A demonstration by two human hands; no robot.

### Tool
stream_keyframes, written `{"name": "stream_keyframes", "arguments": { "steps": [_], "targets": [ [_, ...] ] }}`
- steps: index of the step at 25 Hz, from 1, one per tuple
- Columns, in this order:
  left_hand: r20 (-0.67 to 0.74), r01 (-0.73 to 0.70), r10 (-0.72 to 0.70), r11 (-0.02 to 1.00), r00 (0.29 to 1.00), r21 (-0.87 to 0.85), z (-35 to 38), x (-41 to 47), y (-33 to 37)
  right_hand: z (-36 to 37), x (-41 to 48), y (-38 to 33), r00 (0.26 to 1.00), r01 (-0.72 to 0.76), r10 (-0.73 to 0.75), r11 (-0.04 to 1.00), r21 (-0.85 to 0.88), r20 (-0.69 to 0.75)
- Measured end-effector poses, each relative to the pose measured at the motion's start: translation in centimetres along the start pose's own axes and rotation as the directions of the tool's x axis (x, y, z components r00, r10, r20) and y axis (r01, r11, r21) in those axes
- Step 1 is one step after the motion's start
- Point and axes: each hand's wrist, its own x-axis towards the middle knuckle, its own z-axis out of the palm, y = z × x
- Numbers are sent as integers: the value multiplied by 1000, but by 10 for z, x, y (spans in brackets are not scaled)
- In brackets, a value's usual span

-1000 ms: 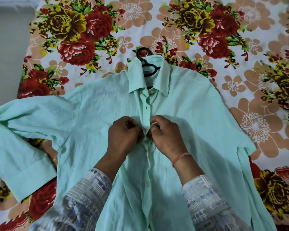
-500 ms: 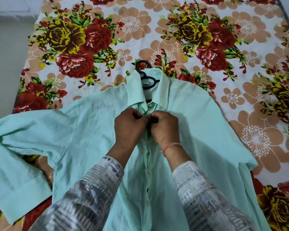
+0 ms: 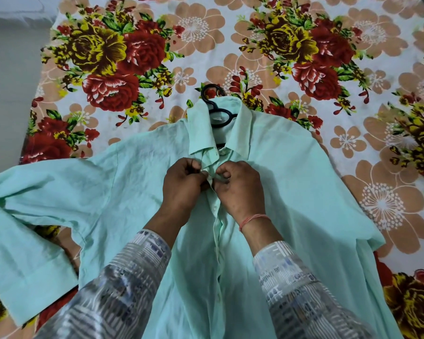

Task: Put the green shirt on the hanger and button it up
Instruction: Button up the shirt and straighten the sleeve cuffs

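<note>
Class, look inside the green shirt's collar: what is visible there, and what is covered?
Inside the collar of the green shirt the black hanger shows its hook and neck; its arms are hidden under cloth.

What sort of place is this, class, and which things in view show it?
Probably a bedroom at home: the green shirt lies on a floral bedsheet spread over what looks like a bed, its edge dropping to plain floor at the left, and a black hanger sits inside the collar.

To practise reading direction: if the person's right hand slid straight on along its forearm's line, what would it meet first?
Probably the collar, just beyond the right hand; the hanger lies farther. Depth is unclear.
</note>
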Motion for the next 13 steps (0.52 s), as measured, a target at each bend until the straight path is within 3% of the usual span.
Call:
{"name": "stream_keyframes", "arguments": {
  "steps": [4, 8, 13],
  "targets": [
    [42, -11, 13, 999, 999, -49, -4, 1, -1, 1, -1, -5, 999, -41, 41, 999, -10, -7],
    [81, 9, 1, 993, 997, -118, -7, 2, 0, -4, 5, -5, 981, -192, 194, 961, 197, 11],
    [149, -9, 29, 991, 988, -133, -8, 0, -2, -10, 5, -5, 982, -182, 166, 960, 212, 89]
  ]
}}
